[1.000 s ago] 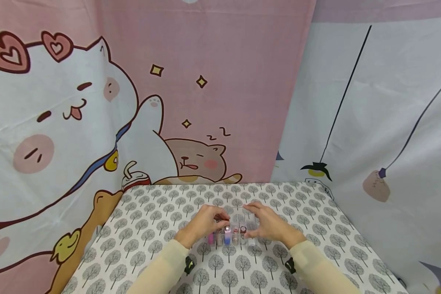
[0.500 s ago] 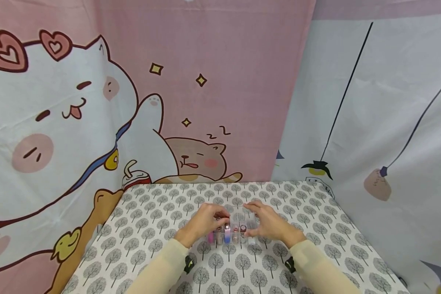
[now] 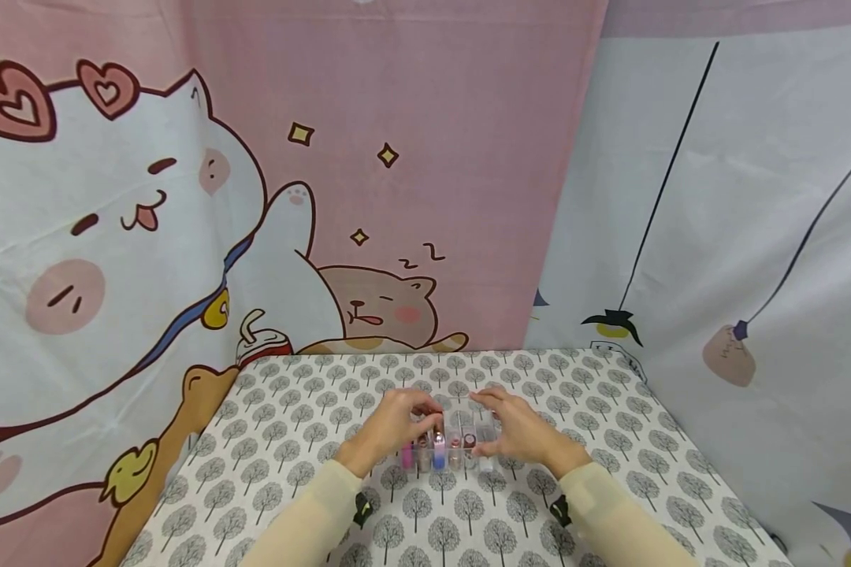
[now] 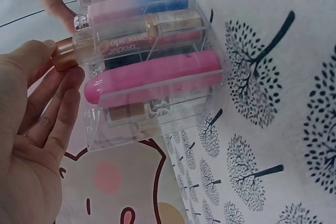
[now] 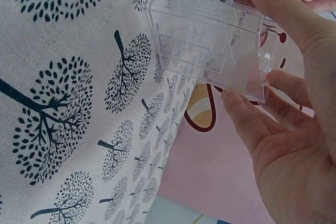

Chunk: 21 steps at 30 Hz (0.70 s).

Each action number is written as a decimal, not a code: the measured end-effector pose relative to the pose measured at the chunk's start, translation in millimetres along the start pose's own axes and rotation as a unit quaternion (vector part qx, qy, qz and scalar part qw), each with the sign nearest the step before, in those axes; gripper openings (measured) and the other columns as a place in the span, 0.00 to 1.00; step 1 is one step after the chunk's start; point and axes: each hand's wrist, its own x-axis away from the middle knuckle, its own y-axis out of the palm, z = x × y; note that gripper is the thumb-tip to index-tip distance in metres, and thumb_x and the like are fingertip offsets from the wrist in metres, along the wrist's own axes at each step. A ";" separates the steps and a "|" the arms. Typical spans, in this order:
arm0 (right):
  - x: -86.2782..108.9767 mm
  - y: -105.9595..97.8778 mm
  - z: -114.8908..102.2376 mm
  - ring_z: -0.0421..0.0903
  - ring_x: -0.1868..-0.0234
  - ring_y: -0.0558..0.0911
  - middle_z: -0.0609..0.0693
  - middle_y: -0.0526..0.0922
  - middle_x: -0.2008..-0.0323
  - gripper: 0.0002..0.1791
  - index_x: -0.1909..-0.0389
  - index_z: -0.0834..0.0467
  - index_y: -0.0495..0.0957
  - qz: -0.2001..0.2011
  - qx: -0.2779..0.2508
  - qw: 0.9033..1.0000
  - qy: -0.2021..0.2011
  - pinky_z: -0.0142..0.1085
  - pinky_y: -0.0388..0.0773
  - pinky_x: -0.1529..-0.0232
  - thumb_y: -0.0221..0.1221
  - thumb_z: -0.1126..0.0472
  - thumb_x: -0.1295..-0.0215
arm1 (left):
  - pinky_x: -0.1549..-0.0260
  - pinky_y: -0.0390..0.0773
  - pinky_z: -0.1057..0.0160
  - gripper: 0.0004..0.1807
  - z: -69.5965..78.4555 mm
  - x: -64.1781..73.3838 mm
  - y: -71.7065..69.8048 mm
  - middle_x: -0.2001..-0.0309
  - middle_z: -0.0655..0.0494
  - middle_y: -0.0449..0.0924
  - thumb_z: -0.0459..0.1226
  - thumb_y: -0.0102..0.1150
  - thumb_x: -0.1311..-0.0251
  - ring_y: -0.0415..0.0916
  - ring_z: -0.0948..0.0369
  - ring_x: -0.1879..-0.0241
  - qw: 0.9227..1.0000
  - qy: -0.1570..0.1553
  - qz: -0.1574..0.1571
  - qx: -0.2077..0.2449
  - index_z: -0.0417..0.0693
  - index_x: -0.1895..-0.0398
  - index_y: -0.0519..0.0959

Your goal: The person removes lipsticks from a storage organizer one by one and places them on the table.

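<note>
A clear plastic cosmetics organizer [image 3: 487,466] with several compartments stands on the table between the hands. My left hand [image 3: 395,423] is at its left part. In the left wrist view, thumb and fingers pinch the copper cap [image 4: 65,56] of a lip gloss tube [image 4: 122,44] that sits inside the organizer. Beside this tube lie a bright pink stick [image 4: 157,78] and a pink-to-blue tube [image 4: 139,9]. My right hand [image 3: 519,431] grips the organizer's right end, thumb on the near side and fingers on the far side. The compartment [image 5: 210,40] nearest the right hand looks empty.
Other small cosmetics, one with a dark red cap [image 3: 470,442], stand in neighbouring compartments. A tree-print cloth [image 3: 269,472] covers the table. Behind it hangs a pink curtain [image 3: 461,157] with cartoon cats, and a pale cloth [image 3: 752,197] hangs on the right.
</note>
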 end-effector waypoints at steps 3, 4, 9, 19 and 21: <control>0.3 0.1 -0.4 0.68 0.20 0.81 0.62 0.76 0.16 0.61 0.12 0.56 0.72 -0.001 -0.001 1.000 0.002 0.68 0.81 0.19 0.90 0.44 0.43 | 0.47 0.97 0.61 0.07 1.2 -0.8 -2.8 0.50 0.54 0.98 0.36 0.77 0.22 0.95 0.62 0.54 1.000 0.011 0.010 -0.007 0.48 0.47 0.95; 0.4 -0.1 -0.7 0.68 0.20 0.81 0.62 0.76 0.16 0.61 0.12 0.56 0.72 -0.001 -0.001 1.000 0.003 0.68 0.81 0.19 0.90 0.44 0.43 | 0.47 0.97 0.62 0.07 1.7 -1.1 -3.9 0.50 0.54 0.98 0.36 0.77 0.22 0.95 0.62 0.54 1.000 0.013 0.012 -0.007 0.48 0.47 0.95; 0.6 -0.3 -0.8 0.68 0.20 0.81 0.62 0.75 0.15 0.61 0.12 0.56 0.72 -0.001 -0.002 1.000 0.006 0.69 0.81 0.19 0.90 0.44 0.44 | 0.48 0.98 0.61 0.07 4.2 -1.3 -8.0 0.51 0.54 0.98 0.35 0.77 0.23 0.95 0.61 0.55 0.999 0.031 0.024 -0.009 0.48 0.47 0.94; 0.5 1.0 1.0 0.67 0.23 0.83 0.62 0.77 0.17 0.61 0.13 0.56 0.72 0.003 0.003 1.000 0.000 0.68 0.84 0.21 0.90 0.43 0.44 | 0.51 0.99 0.57 0.07 6.6 -3.0 -15.4 0.51 0.50 0.98 0.33 0.79 0.26 0.96 0.58 0.56 0.996 0.068 0.049 -0.015 0.46 0.49 0.94; 0.4 1.1 1.4 0.67 0.23 0.83 0.62 0.77 0.17 0.61 0.13 0.55 0.72 0.004 0.002 1.000 0.002 0.68 0.84 0.21 0.90 0.44 0.44 | 0.51 0.98 0.59 0.06 6.4 -3.4 -17.1 0.52 0.51 0.98 0.34 0.79 0.25 0.95 0.59 0.56 0.996 0.071 0.052 -0.019 0.46 0.49 0.94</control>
